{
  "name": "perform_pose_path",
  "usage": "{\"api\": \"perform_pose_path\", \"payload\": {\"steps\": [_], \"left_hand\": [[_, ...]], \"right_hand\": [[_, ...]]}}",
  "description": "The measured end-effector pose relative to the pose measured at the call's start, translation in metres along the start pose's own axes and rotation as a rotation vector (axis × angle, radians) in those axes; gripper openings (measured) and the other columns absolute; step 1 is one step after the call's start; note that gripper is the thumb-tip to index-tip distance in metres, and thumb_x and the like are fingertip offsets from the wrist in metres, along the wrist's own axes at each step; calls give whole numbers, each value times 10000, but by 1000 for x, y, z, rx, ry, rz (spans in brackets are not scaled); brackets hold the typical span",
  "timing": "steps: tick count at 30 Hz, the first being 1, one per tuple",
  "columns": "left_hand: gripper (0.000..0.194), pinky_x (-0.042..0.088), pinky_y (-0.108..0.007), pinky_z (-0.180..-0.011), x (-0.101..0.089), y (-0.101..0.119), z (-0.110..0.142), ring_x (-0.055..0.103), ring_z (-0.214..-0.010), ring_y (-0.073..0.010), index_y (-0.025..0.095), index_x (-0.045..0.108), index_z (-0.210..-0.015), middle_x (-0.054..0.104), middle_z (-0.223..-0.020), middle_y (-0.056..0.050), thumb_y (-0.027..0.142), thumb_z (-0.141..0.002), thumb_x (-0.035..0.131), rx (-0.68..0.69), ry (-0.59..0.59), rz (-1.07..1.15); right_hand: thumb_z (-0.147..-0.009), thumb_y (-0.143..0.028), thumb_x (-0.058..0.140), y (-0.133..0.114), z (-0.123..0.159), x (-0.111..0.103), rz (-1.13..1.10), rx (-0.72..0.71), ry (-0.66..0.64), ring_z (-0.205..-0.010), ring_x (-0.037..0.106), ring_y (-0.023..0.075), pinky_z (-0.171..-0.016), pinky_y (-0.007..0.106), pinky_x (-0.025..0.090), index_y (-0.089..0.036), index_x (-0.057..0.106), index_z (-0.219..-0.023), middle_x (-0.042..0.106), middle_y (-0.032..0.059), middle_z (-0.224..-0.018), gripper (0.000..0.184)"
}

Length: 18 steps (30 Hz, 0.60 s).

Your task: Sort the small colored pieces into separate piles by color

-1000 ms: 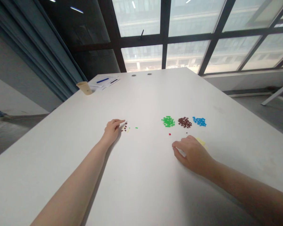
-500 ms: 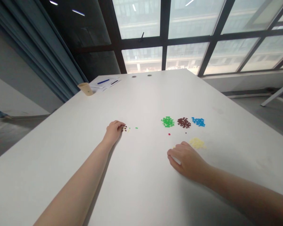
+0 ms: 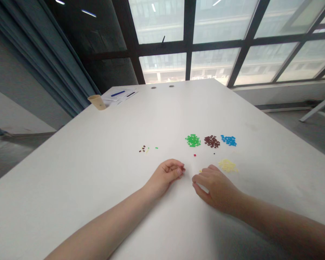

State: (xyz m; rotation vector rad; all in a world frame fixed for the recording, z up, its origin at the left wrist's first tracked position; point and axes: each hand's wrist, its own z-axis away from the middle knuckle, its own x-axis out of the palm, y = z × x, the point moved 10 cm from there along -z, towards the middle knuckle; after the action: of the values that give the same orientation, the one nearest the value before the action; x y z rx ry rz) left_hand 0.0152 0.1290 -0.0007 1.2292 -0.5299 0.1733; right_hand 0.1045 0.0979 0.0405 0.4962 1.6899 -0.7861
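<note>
The left hand (image 3: 168, 175) lies curled on its side, thumb and fingertips drawn together. A speck of dark red shows at the fingertips, but whether they pinch a piece I cannot tell. The right hand (image 3: 215, 188) rests half open, its fingers loosely arched on the table and nothing visible in its hold, with a tiny yellow piece (image 3: 200, 170) just beyond them. A lone red piece (image 3: 194, 155) lies farther off, between the hands. On the matte white table (image 3: 97, 206), the tiny blocky pieces mostly stand gathered by colour: a green heap (image 3: 193, 141), a dark brown heap (image 3: 212, 141) and a blue heap (image 3: 228, 141) in a row, and a pale yellow heap (image 3: 227, 165) nearer on the right. Left of these, a small loose scatter (image 3: 144, 148) of brown, yellow and green pieces lies unheaped. At the far end stand a paper cup (image 3: 96, 102) and papers (image 3: 120, 95)
</note>
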Motion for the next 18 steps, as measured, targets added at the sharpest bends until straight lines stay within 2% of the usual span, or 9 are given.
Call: {"api": "perform_pose_path", "payload": {"steps": [2,4,18], "left_hand": [[262,367,-197,-587,4,-18,4,522,-569,-66,140,638,-692,621,-627,-2,287,-525,778,-48,-8,58],[257,360,-197,-586,2,-26,4,519,-562,-64,139,648,-680,622,-621,2,280,-514,786,-50,-6,85],[164,345,-224,-624,6,-23,4,494,-609,-84,167,696,-672,604,-640,-4,277,-566,755,45,-125,-55]], "right_hand": [[-831,-206,405,0,-1,1,-1,1,0,-645,457,136,-658,292,232,-186,533,-696,568,9,-632,187],[-831,-205,407,0,-1,0,-4,1,2,-639,453,134,-655,290,230,-185,532,-697,569,9,-631,184],[-815,-182,421,-5,0,-8,-28,-39,74,-610,418,132,-637,287,234,-182,537,-688,537,0,-600,172]]}}
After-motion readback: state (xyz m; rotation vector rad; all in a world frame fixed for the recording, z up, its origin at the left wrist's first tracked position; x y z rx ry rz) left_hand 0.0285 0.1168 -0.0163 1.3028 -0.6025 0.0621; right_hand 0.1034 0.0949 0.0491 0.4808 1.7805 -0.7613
